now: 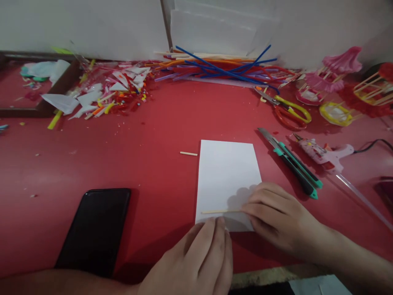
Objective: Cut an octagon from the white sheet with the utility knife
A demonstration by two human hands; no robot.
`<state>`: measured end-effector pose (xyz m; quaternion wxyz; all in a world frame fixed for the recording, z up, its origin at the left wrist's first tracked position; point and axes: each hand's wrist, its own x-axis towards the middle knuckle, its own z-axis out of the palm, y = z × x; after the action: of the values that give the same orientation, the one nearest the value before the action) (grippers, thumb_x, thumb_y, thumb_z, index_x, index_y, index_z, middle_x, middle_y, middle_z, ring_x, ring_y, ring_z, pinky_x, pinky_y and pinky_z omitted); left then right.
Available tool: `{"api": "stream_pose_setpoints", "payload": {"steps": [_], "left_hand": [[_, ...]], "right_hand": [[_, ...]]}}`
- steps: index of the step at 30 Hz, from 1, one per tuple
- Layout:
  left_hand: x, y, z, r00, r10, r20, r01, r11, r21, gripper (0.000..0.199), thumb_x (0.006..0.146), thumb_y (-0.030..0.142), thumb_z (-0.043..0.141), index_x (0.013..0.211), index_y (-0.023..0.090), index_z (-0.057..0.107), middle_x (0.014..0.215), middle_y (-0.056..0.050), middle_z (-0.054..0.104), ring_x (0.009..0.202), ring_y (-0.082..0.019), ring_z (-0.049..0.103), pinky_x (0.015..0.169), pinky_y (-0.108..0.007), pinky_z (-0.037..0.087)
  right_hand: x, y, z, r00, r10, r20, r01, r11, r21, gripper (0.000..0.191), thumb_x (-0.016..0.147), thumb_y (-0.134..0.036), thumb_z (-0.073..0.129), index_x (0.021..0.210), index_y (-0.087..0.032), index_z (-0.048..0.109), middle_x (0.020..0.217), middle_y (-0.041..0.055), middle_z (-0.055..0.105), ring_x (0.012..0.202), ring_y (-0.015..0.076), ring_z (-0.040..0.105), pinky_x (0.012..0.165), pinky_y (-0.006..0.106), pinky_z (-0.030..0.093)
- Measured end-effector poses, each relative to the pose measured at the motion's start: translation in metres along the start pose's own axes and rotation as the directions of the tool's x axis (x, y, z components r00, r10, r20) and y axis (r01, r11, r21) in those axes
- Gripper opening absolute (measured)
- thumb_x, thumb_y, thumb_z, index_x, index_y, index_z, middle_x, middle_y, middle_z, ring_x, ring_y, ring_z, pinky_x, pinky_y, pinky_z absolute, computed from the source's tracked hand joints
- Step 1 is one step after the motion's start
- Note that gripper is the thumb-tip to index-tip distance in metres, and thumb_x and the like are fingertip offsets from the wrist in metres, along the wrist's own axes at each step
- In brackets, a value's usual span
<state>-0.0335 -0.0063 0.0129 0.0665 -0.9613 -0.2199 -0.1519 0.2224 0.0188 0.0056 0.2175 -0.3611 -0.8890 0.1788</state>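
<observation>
1. Your right hand (276, 215) pinches a thin wooden stick (219, 212) lying across the white card (227, 176).
2. Your left hand (199, 256) presses the card's near edge, grasping nothing.
3. Ease that pressure and the card could skid on the red tabletop (147, 135), misplacing the stick.

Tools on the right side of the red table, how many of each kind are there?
Scissors: 1
Utility knives: 2
Glue gun: 1
Total: 4 tools.
They lie to the right of the white sheet, where the right hand holds a thin stick and the left hand rests at the sheet's near edge.
</observation>
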Motion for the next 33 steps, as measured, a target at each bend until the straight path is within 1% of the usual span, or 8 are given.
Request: {"api": "stream_pose_setpoints", "payload": {"steps": [3,8,10,14,16,21,27,33], "left_hand": [[-0.0004,0.0009,-0.0007,1.000,0.008,0.003,-0.008,1.000,0.005,0.026,0.087,0.014,0.059,0.111,0.012,0.070,0.112,-0.012,0.073,0.103,-0.026,0.068,0.085,-0.036,0.057],[0.0009,0.0010,-0.0014,1.000,-0.026,0.008,0.025,0.998,0.061,0.031,0.088,0.018,0.057,0.116,0.008,0.067,0.117,-0.015,0.072,0.110,-0.029,0.065,0.088,-0.036,0.055],[0.0011,0.0011,0.0000,1.000,-0.020,0.013,0.019,0.997,0.073,0.032,0.089,0.018,0.055,0.117,0.007,0.065,0.118,-0.015,0.071,0.111,-0.029,0.065,0.088,-0.036,0.055],[0.0004,0.0016,0.0029,0.999,-0.035,-0.014,0.035,0.998,0.058,0.030,0.090,0.018,0.055,0.117,0.007,0.064,0.117,-0.015,0.072,0.113,-0.029,0.065,0.088,-0.035,0.053],[-0.0001,0.0018,0.0028,0.998,-0.052,-0.037,0.054,0.997,0.052,0.030,0.090,0.018,0.056,0.116,0.007,0.064,0.116,-0.014,0.072,0.114,-0.030,0.064,0.088,-0.035,0.053],[-0.0024,0.0018,0.0005,0.999,-0.040,-0.028,0.042,0.997,0.060,0.030,0.089,0.018,0.058,0.116,0.007,0.064,0.116,-0.014,0.072,0.113,-0.030,0.065,0.086,-0.035,0.055],[-0.0069,0.0038,0.0050,0.996,-0.061,-0.062,0.065,0.995,0.077,0.026,0.090,0.017,0.058,0.112,0.004,0.065,0.110,-0.016,0.074,0.112,-0.029,0.066,0.084,-0.034,0.056],[-0.0031,0.0054,0.0045,0.993,-0.104,-0.062,0.107,0.993,0.054,0.032,0.099,0.030,0.052,0.107,0.003,0.067,0.106,-0.014,0.075,0.107,-0.026,0.068,0.084,-0.035,0.057]], "right_hand": [[-0.0011,-0.0002,0.0013,1.000,0.000,-0.015,0.000,1.000,-0.005,0.013,0.092,-0.009,0.054,0.101,-0.014,0.062,0.088,0.0064,0.063,0.089,0.0204,0.052,0.090,0.040,0.050],[-0.0017,-0.0008,0.0021,1.000,-0.007,-0.022,0.007,1.000,-0.018,0.014,0.092,-0.008,0.054,0.101,-0.014,0.062,0.088,0.0067,0.064,0.088,0.0203,0.052,0.089,0.039,0.050],[-0.0003,-0.0017,0.0021,0.999,-0.013,-0.038,0.012,1.000,-0.016,0.013,0.092,-0.007,0.054,0.099,-0.014,0.062,0.086,0.0064,0.063,0.087,0.0197,0.052,0.088,0.039,0.050],[0.0019,-0.0029,0.0022,0.998,-0.013,-0.064,0.012,1.000,-0.008,0.012,0.091,-0.006,0.055,0.095,-0.013,0.063,0.086,0.0063,0.062,0.086,0.0194,0.052,0.087,0.038,0.050],[0.0012,-0.0028,0.0023,0.999,-0.006,-0.054,0.006,1.000,-0.004,0.012,0.091,-0.005,0.055,0.095,-0.013,0.063,0.086,0.0066,0.062,0.087,0.0197,0.051,0.087,0.039,0.050],[-0.0033,-0.0016,0.0021,1.000,0.005,-0.020,-0.005,1.000,0.018,0.017,0.091,-0.004,0.052,0.100,-0.013,0.063,0.089,0.0069,0.060,0.090,0.0201,0.049,0.089,0.040,0.049],[-0.0036,-0.0022,0.0020,1.000,-0.008,-0.017,0.008,1.000,0.000,0.017,0.092,-0.003,0.052,0.100,-0.011,0.064,0.089,0.0074,0.060,0.090,0.0203,0.049,0.088,0.040,0.049],[-0.0070,-0.0043,0.0002,0.999,-0.010,0.043,0.011,1.000,-0.021,0.019,0.093,-0.005,0.050,0.102,-0.012,0.065,0.091,0.0070,0.060,0.091,0.0215,0.050,0.089,0.044,0.048]]}}
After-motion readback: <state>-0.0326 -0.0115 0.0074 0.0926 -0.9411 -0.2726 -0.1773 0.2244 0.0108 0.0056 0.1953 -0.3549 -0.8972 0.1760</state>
